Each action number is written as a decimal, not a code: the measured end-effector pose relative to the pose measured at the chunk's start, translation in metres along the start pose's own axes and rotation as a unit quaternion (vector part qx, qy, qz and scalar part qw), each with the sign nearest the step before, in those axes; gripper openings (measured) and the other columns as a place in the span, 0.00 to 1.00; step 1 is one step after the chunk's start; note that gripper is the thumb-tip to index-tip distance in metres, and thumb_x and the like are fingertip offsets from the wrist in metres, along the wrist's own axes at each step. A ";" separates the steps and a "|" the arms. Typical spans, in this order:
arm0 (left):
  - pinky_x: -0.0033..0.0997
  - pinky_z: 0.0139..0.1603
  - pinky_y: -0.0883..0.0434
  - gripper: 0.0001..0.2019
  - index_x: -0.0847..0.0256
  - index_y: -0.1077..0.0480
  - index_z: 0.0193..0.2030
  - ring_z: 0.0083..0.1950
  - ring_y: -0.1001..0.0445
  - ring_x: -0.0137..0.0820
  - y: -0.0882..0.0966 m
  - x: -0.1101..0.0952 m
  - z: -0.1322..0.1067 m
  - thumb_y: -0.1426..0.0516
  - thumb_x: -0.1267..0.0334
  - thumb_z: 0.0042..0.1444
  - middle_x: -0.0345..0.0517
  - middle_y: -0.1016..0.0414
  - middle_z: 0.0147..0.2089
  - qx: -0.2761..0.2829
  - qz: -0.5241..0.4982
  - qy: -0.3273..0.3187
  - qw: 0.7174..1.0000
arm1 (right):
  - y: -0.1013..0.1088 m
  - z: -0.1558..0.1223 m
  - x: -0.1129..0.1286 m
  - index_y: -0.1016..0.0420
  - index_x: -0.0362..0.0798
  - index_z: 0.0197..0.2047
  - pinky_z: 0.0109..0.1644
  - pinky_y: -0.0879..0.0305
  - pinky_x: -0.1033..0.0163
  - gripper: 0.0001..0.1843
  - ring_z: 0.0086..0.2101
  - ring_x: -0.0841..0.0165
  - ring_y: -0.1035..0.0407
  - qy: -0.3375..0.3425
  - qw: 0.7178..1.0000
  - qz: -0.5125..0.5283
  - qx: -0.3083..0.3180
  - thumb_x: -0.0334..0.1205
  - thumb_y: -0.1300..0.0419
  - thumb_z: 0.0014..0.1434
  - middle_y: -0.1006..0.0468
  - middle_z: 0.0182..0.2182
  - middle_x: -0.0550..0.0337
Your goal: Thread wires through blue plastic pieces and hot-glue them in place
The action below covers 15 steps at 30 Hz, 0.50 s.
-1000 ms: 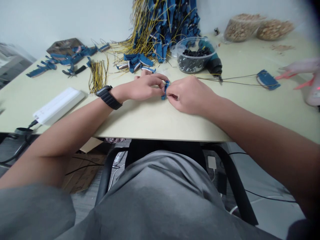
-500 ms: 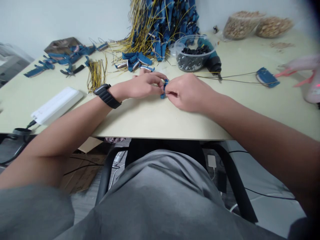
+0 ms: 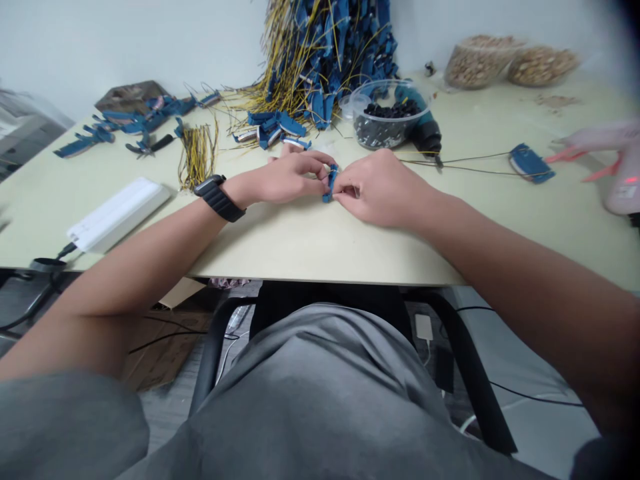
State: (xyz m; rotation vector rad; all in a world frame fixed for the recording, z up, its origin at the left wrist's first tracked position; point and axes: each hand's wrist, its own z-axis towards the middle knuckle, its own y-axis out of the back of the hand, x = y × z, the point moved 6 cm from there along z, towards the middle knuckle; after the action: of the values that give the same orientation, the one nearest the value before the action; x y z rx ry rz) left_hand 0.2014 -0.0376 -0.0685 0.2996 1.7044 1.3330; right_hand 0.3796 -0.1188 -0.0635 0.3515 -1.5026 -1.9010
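A small blue plastic part stands on the table between my hands. My left hand, with a black watch on its wrist, grips this part between thumb and fingers. Close against its right side, my right hand is closed in a pinch; whatever its fingertips hold is too small to make out. Thin dark and yellow wires stretch from behind my right hand to another blue part lying at the right. Whether they reach into my fingers is hidden.
Behind my hands are loose blue parts, a tall heap of wired blue parts, a clear tub of small pieces and a power drill. Pliers, a wire bundle and a white box lie left; a pink glue gun lies right.
My view has tilted slightly, so the table sits a little lower in it. Both hands stay at the blue part, with only a slight shift of the right fingertips.
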 end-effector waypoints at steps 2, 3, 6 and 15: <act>0.79 0.94 0.49 0.18 0.52 0.12 0.50 0.88 0.35 0.68 0.000 -0.002 -0.001 0.34 0.42 0.71 0.45 0.20 0.89 -0.001 0.003 0.003 1.000 | 0.003 -0.001 -0.003 0.08 0.52 0.42 0.49 0.34 0.49 0.13 0.39 0.55 0.22 -0.006 1.000 0.000 0.000 0.36 0.33 0.79 0.09 0.38 0.52; 0.79 0.94 0.49 0.18 0.52 0.11 0.49 0.88 0.35 0.69 0.000 -0.003 -0.002 0.34 0.42 0.71 0.45 0.20 0.89 0.001 0.003 0.002 1.000 | 0.005 -0.001 -0.004 0.07 0.52 0.43 0.50 0.34 0.50 0.12 0.40 0.55 0.21 -0.010 1.000 -0.001 -0.002 0.35 0.32 0.78 0.09 0.39 0.51; 0.79 0.96 0.50 0.19 0.52 0.10 0.51 0.89 0.34 0.70 0.000 -0.005 -0.002 0.35 0.42 0.71 0.48 0.21 0.90 0.010 0.007 0.000 1.000 | 0.009 0.000 -0.003 0.05 0.50 0.47 0.51 0.33 0.51 0.12 0.42 0.55 0.19 -0.019 1.000 0.000 -0.005 0.32 0.32 0.76 0.07 0.41 0.51; 0.83 0.96 0.50 0.20 0.51 0.10 0.53 0.87 0.34 0.70 -0.001 0.001 0.000 0.32 0.38 0.72 0.49 0.19 0.87 -0.007 -0.008 -0.015 1.000 | 0.003 0.003 0.006 0.10 0.48 0.41 0.50 0.33 0.50 0.15 0.41 0.54 0.18 0.000 1.000 -0.004 0.000 0.29 0.38 0.74 0.08 0.41 0.47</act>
State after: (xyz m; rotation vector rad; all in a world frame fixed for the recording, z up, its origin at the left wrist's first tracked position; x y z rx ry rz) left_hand 0.2013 -0.0372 -0.0698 0.2958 1.6682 1.3217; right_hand 0.3746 -0.1204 -0.0587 0.3582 -1.5024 -1.9067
